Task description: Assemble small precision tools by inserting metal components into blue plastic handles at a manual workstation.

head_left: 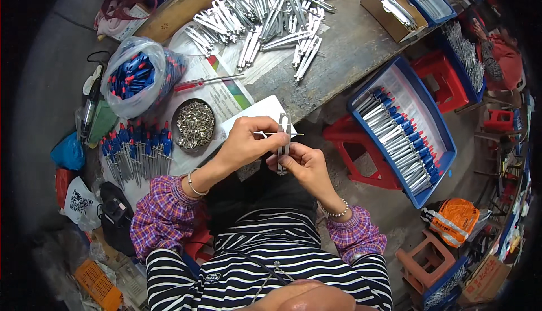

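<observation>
Near the table's front edge, my left hand (248, 143) and my right hand (305, 168) come together on one slim silver metal bracket (284, 120) that stands lengthwise between them. My left thumb and forefinger pinch its middle. Lower down, the right thumb and fingers close round its near part. A thin pale rod sticks out to the right beside my left fingertips; what it belongs to is hidden. Behind the hands lies a white card (264, 111). A dark round dish (195, 124) of small metal parts sits left of my left hand.
Many similar metal brackets (265, 14) are heaped at the back. A red-handled screwdriver (189, 84), a bag of blue-and-red parts (135, 76) and finished-looking blue-tipped rods (137, 150) lie left. Right, a blue tray (447, 161) of such rods rests on a red stool (361, 167).
</observation>
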The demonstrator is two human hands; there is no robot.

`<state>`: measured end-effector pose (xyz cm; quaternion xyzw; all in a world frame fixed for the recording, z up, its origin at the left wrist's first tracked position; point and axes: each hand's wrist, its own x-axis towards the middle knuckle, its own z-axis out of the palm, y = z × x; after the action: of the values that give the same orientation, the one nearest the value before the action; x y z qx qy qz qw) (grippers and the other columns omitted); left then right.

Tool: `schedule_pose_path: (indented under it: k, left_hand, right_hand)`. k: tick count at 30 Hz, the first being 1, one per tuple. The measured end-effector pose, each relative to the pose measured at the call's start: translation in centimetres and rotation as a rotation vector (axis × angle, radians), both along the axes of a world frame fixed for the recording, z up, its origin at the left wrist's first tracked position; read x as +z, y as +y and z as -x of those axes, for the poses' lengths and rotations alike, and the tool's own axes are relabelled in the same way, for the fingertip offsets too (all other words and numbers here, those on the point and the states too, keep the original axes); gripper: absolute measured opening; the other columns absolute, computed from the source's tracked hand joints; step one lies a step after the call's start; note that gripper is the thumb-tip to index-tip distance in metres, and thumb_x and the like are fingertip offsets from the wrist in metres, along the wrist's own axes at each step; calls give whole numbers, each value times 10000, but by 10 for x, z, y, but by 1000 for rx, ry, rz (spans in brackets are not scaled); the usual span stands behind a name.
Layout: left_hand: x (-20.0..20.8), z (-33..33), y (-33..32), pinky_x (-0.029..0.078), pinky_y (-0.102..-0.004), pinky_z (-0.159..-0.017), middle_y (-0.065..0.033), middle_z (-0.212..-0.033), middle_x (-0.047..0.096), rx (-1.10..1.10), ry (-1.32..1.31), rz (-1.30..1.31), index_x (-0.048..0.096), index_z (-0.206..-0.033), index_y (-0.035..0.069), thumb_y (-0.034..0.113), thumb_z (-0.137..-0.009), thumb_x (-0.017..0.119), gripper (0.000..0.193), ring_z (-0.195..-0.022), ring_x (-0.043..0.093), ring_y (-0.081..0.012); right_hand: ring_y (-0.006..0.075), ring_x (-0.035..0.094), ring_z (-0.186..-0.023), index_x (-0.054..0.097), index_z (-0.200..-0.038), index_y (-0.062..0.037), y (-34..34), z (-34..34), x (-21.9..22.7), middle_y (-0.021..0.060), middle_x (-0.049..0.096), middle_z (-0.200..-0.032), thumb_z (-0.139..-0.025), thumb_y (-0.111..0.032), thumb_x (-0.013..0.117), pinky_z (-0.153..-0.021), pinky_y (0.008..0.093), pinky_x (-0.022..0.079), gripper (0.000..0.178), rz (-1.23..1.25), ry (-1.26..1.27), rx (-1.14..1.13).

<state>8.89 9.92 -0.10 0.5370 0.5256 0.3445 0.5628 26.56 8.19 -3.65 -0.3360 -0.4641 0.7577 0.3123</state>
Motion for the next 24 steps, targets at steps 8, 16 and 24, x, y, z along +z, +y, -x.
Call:
schedule_pose_path:
  k: [8,16,24]
  left_hand:
    - [5,2,-2,447,-196,-578,4,-752,581,-8,-67,127,615,-809,-29,106,-835,638,139,-674,532,-51]
    - [-2,0,-7,510,-228,-555,-39,-808,591,5,-147,84,572,-955,-23,73,-823,642,178,-683,564,-76]
    - [-5,8,-9,503,-235,-623,-65,-836,646,43,-368,224,608,-990,-55,15,-787,650,219,-710,599,-90]
  right_hand:
    - [165,643,-831,585,-1039,71,-1,1,3,122,661,-911,-904,-35,538,-763,279,522,177,-20,29,0]
    - [164,641,-809,589,-1036,72,-4,2,-4,119,661,-886,-900,-23,532,-741,281,520,175,-15,4,-14]
    - [133,642,-791,608,-1032,64,-6,2,-5,94,681,-871,-874,-21,555,-736,261,513,187,134,24,-43]
